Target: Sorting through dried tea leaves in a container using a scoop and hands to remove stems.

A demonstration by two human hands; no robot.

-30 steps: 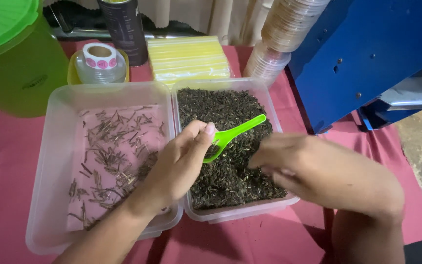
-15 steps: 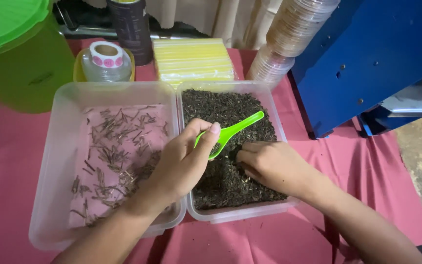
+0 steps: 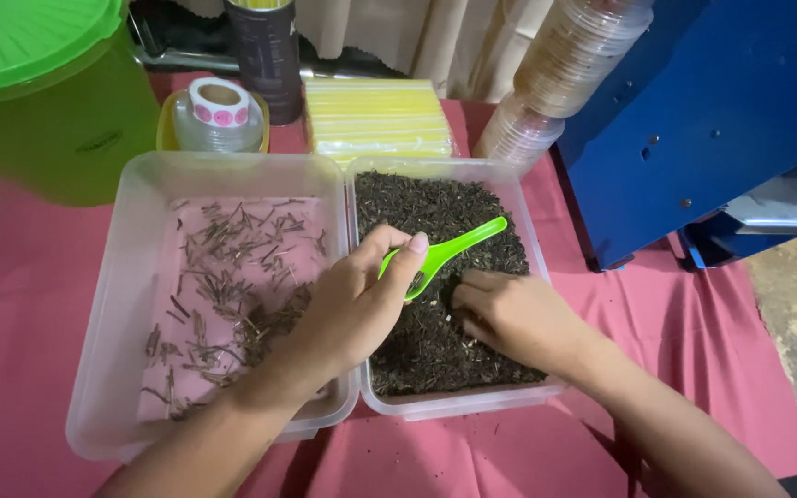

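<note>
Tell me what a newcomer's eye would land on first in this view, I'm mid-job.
First the two clear plastic tubs side by side on the pink cloth: the right tub holds dark dried leaf material, the left tub only scattered twigs. Over the right tub, the left hand holds a bright green scoop while the right hand presses into the dark leaves. A big green lidded bin stands at the far left, a blue machine at the right.

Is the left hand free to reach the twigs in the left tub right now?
Probably not as it is: the left hand holds a green scoop over the right tub. The twigs lie uncovered beside it.
</note>
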